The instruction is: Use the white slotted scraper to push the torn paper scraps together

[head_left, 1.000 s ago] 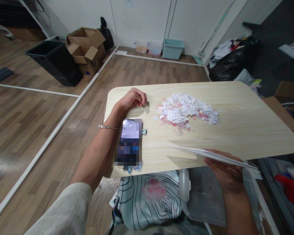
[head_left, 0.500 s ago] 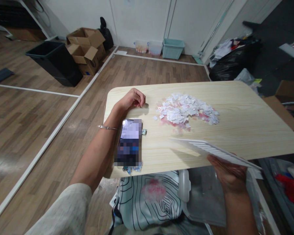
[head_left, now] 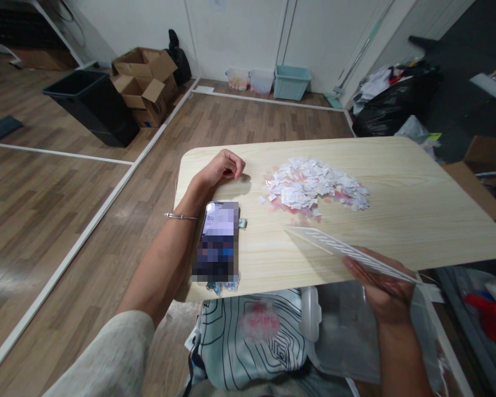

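Note:
My right hand (head_left: 386,284) grips a thin, flat white panel with stripes (head_left: 341,251), seen nearly edge-on over the table's near edge. Its exact kind does not show. At the table's left end my left hand (head_left: 225,167) rests with its fingers curled in, and nothing shows in them. Between the hands, farther back, lies a loose pile of small white paper pieces (head_left: 310,184) with pinkish, clear bits among them. A phone (head_left: 218,240) with a partly blurred screen lies beside my left forearm.
The pale wooden table (head_left: 417,193) has rounded corners. Below its near edge are a patterned cloth (head_left: 227,342) with pink bits on it and a translucent plastic box (head_left: 343,331). A black bin (head_left: 95,107), cardboard boxes (head_left: 146,66) and a teal tub (head_left: 292,82) stand on the floor beyond.
My right hand has shifted slightly left and away from me, and the striped panel has tilted, its far tip now closer to the paper pile. My left hand stays in place.

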`<state>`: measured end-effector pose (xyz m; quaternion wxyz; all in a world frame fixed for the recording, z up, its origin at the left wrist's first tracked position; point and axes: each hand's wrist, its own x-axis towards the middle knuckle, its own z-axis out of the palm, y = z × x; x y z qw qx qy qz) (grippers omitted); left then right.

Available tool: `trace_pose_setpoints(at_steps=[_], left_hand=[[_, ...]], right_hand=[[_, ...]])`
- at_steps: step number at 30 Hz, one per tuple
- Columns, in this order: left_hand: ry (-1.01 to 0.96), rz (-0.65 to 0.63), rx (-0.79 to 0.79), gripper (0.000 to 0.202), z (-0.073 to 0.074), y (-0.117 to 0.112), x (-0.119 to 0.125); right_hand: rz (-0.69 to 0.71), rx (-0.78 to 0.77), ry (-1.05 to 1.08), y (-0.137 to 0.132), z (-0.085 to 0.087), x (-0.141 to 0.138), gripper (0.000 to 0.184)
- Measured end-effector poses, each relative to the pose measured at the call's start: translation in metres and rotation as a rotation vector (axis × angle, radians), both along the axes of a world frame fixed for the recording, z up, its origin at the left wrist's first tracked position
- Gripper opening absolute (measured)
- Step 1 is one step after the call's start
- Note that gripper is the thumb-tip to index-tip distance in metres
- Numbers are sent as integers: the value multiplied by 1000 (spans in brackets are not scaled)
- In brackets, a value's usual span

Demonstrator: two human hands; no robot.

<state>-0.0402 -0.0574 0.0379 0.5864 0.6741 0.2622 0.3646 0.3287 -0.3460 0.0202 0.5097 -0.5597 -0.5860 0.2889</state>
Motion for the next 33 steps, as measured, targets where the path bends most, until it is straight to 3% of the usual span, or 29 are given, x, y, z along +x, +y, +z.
trace_pose_setpoints(at_steps=[7, 17, 29, 33], left_hand=[[19, 1, -7, 14, 0, 1, 0], [9, 33, -21, 14, -2, -1, 1], [-18, 10, -13, 12, -3, 0, 0], [-79, 12, -104, 5, -1, -1, 3]], right_hand=[[221, 37, -28, 5, 23, -9, 25], [101, 22, 20, 8, 21, -16, 15], [163, 87, -142, 13, 29, -19, 16], [189, 108, -134, 13, 29, -20, 17]])
